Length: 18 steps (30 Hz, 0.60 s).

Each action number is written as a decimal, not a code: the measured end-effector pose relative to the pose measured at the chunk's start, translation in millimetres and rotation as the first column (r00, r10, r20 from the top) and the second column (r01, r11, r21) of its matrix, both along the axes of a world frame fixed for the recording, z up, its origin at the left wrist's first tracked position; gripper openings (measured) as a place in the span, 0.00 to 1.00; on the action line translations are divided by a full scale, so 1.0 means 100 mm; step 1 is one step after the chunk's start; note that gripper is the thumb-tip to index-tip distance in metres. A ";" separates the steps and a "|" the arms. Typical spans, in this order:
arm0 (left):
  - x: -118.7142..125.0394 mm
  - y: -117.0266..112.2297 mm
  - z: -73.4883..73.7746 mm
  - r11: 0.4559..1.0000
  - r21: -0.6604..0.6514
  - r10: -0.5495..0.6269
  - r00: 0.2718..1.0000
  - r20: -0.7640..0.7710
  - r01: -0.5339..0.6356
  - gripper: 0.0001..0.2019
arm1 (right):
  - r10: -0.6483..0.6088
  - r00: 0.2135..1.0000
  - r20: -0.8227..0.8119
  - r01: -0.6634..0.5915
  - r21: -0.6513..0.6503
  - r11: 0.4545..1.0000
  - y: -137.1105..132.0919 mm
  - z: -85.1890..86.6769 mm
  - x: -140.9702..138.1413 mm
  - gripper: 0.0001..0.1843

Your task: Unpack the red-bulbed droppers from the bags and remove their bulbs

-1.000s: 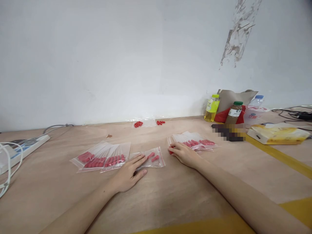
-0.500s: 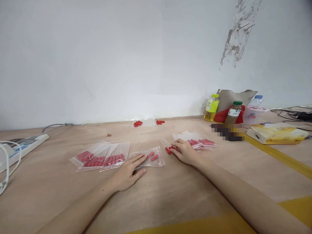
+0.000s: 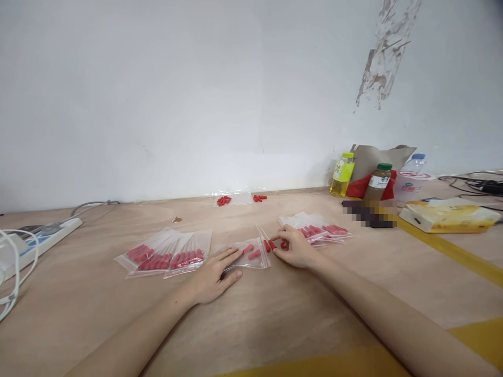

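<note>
My left hand (image 3: 214,275) lies flat, fingers spread, with its fingertips on a clear zip bag (image 3: 245,253) that holds a few red pieces. My right hand (image 3: 294,247) rests just right of that bag, fingers curled on another small clear bag with red pieces (image 3: 269,242) that it has slid off the right pile. A fanned pile of filled bags (image 3: 167,254) lies left of my left hand. A second pile of bags (image 3: 318,228) lies behind my right hand.
Loose red pieces (image 3: 223,200) lie by the wall. A power strip (image 3: 37,241) with cables sits at far left. Bottles (image 3: 341,174), a paper bag (image 3: 383,156), a tissue pack (image 3: 448,215) and yellow floor tape (image 3: 451,250) are at right.
My right hand has pulled one small bag leftward off the right pile, toward the bag under my left hand. My left hand has stayed put.
</note>
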<state>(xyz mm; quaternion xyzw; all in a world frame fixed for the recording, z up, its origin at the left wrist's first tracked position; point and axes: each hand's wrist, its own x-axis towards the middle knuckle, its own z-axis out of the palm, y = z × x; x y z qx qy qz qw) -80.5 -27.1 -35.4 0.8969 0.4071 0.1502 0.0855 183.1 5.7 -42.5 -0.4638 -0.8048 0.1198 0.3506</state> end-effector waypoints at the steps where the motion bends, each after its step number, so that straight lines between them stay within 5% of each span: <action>1: 0.01 0.02 0.00 1.000 0.002 -0.010 1.000 0.007 0.010 0.25 | -0.011 1.000 0.011 0.010 0.030 0.999 0.00 0.00 0.01 0.09; 6: 0.04 0.06 -0.03 1.000 0.002 -0.007 1.000 0.024 0.007 0.25 | -0.133 0.977 0.166 0.116 0.105 0.988 -0.01 0.05 0.09 0.09; 18: 0.06 0.06 0.00 1.000 0.015 -0.028 0.999 0.022 0.027 0.25 | -0.180 0.868 0.463 0.110 0.174 0.979 -0.06 0.10 0.06 0.14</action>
